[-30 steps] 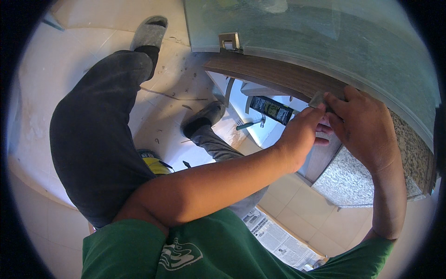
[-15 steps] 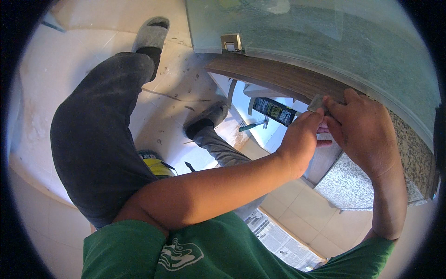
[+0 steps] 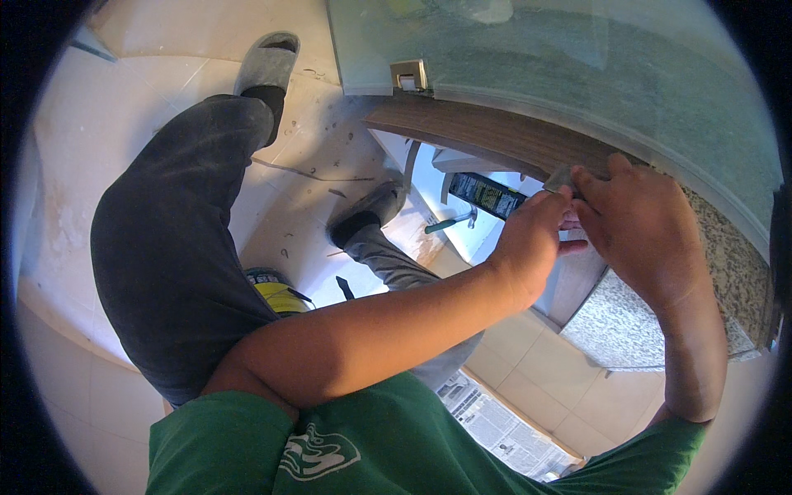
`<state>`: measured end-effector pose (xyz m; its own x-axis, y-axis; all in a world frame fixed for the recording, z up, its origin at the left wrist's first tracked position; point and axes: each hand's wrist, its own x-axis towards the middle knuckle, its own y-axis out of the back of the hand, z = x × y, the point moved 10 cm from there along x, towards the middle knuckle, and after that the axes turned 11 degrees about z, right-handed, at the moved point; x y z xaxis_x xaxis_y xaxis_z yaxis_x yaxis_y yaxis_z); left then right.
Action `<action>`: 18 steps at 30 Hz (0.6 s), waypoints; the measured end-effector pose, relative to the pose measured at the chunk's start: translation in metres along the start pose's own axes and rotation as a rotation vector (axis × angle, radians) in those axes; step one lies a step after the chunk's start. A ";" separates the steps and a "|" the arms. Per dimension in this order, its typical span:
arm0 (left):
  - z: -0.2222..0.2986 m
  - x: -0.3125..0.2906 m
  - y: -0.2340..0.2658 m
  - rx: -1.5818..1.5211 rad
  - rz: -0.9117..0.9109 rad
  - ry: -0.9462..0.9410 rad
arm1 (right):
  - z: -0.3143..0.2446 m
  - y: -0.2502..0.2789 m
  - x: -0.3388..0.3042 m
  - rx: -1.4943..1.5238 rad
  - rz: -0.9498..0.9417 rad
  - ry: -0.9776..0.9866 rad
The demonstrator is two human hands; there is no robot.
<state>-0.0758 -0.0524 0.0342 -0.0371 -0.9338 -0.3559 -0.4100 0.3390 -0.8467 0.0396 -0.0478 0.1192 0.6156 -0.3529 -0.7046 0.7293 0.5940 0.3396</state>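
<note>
At the dark wood strip (image 3: 487, 124), both my hands meet over a small grey flat piece (image 3: 561, 179), whose kind I cannot make out. My right hand (image 3: 639, 227) is closed on this piece, thumb and finger pinching it against the strip's edge. From below, my left hand (image 3: 535, 235) comes up to it, fingertips pressed together at the piece's lower side and partly hidden by the right hand. Just left of my left hand, a black container with printed label (image 3: 487, 195) lies inside the white cabinet space. A hammer (image 3: 451, 222) with a green handle rests near it.
Above the strip stands a large greenish glass panel (image 3: 544, 58) with a metal fitting (image 3: 408, 76). Speckled granite (image 3: 615, 326) lies below my right hand. A yellow and black tub (image 3: 276, 293) is beside my leg. Newspaper (image 3: 503, 429) and scattered debris cover parts of the tiled floor (image 3: 528, 363).
The grey piece has shifted slightly left and down along the wood strip and turned a little. Both hands have moved slightly with it.
</note>
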 end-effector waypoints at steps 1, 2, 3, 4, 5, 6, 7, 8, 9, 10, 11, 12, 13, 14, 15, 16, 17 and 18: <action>0.000 0.001 0.000 0.002 -0.008 0.004 | 0.000 0.001 0.000 0.004 0.001 0.002; 0.000 0.002 0.000 0.003 -0.016 0.008 | -0.001 0.001 0.000 0.007 0.001 0.003; -0.001 0.002 0.001 0.010 -0.012 0.007 | -0.002 0.002 0.000 0.010 0.002 0.005; -0.001 0.001 0.001 0.017 -0.007 0.005 | -0.002 0.003 0.000 0.012 -0.005 0.001; 0.000 0.001 0.001 0.024 -0.001 0.003 | -0.003 0.003 0.000 0.014 -0.011 -0.002; 0.001 0.001 0.001 0.019 -0.012 0.001 | -0.003 0.003 0.000 0.016 -0.018 -0.005; 0.001 0.002 0.001 0.014 -0.025 0.000 | -0.004 0.004 0.000 0.008 -0.006 0.003; 0.001 0.003 0.001 0.009 -0.037 -0.001 | -0.004 0.005 0.000 -0.001 0.007 0.010; 0.001 0.003 0.002 0.008 -0.037 -0.005 | -0.005 0.006 -0.001 -0.009 0.019 0.018; 0.001 0.003 0.001 0.007 -0.037 -0.009 | -0.004 0.006 -0.001 -0.017 0.022 0.018; 0.001 0.003 0.001 0.007 -0.037 -0.013 | -0.004 0.006 -0.001 -0.024 0.025 0.019; 0.001 0.003 0.001 0.015 -0.026 -0.011 | -0.005 0.005 -0.002 -0.031 0.027 0.019; 0.001 0.004 0.002 0.024 -0.014 -0.013 | -0.005 0.004 -0.001 -0.029 0.029 0.021; 0.001 0.005 0.003 0.032 -0.003 -0.015 | -0.005 0.002 -0.001 -0.028 0.031 0.023; 0.002 0.006 0.004 0.041 0.004 -0.021 | -0.004 0.001 -0.001 -0.026 0.032 0.026; 0.003 0.006 0.004 0.049 0.010 -0.024 | -0.005 0.004 -0.001 -0.016 0.049 0.036; 0.004 0.007 0.004 0.057 0.017 -0.028 | -0.006 0.007 0.000 -0.007 0.065 0.046; 0.003 0.008 0.004 0.064 0.019 -0.021 | -0.007 0.010 0.001 0.003 0.082 0.056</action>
<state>-0.0746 -0.0583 0.0266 -0.0246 -0.9249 -0.3794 -0.3500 0.3635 -0.8634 0.0450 -0.0367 0.1176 0.6556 -0.2624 -0.7081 0.6782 0.6169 0.3994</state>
